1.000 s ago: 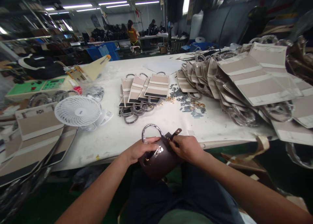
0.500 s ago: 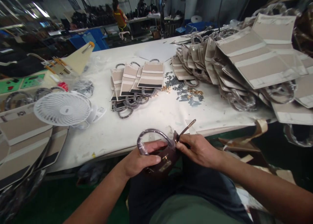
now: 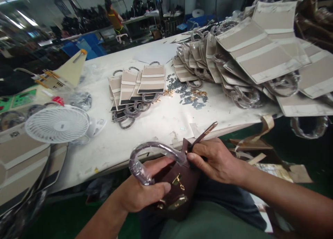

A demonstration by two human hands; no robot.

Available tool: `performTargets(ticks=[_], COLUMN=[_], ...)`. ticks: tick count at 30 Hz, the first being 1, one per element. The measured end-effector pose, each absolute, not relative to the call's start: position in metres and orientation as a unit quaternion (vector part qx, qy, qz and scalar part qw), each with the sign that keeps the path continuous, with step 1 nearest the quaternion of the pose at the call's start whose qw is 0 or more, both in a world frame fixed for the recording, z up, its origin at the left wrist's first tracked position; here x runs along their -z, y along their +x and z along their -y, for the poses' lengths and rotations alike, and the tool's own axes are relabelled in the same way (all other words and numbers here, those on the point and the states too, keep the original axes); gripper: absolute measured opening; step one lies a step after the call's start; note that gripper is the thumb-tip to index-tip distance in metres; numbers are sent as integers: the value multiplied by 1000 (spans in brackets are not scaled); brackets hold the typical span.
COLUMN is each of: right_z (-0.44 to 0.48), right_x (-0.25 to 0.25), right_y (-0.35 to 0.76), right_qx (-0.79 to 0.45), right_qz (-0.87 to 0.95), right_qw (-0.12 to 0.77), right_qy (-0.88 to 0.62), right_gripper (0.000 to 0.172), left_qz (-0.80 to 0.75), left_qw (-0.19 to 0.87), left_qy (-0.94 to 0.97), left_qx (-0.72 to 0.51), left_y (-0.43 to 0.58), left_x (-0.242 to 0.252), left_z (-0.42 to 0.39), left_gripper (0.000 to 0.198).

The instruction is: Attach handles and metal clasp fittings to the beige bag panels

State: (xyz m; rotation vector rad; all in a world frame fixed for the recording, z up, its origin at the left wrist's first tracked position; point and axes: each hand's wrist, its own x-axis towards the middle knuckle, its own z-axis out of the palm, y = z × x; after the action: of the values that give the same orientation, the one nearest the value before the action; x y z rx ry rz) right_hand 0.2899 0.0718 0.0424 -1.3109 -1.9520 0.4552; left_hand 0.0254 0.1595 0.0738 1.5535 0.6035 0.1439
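A dark maroon handbag (image 3: pixel 170 176) rests on my lap, with gold clasp fittings on its front. Its arched handle (image 3: pixel 156 145) is wrapped in clear plastic. My left hand (image 3: pixel 143 187) grips the bag's upper edge below the handle, thumb on the front, fingers behind. At the bag's right upper corner, my right hand (image 3: pixel 214 159) pinches a narrow maroon strap (image 3: pixel 204 133) with a gold-coloured end that points up and right. Where the strap meets the bag is partly covered by my right fingers.
On the white table (image 3: pixel 156 128) lie a small stack of beige bag panels (image 3: pixel 151 79), loose metal plates (image 3: pixel 194 101) and gold fittings (image 3: pixel 169 92). A large panel pile (image 3: pixel 262 51) fills the right. A white fan (image 3: pixel 58 124) stands left. A person (image 3: pixel 114 18) is in the background.
The handbag has tilted, showing more of its front and gold fittings. My view has shifted slightly right. Both hands keep their hold, and the strap's end shows more fully.
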Motion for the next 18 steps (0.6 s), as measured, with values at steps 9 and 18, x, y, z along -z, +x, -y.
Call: performTargets(ticks=[9, 18], right_z=[-54, -46], right_x=[-45, -47], right_y=[280, 276], right_qx=[-172, -195], right_qz=[728, 682], right_qw=[428, 473], right_qy=[-508, -523], right_gripper=[41, 42], left_qz=[-296, -289], left_qw=[545, 504], left_qy=[783, 814], left_qx=[-30, -19], left_y=[25, 29], left_x=[-89, -93], left_z=[-150, -146], left_gripper=[50, 46])
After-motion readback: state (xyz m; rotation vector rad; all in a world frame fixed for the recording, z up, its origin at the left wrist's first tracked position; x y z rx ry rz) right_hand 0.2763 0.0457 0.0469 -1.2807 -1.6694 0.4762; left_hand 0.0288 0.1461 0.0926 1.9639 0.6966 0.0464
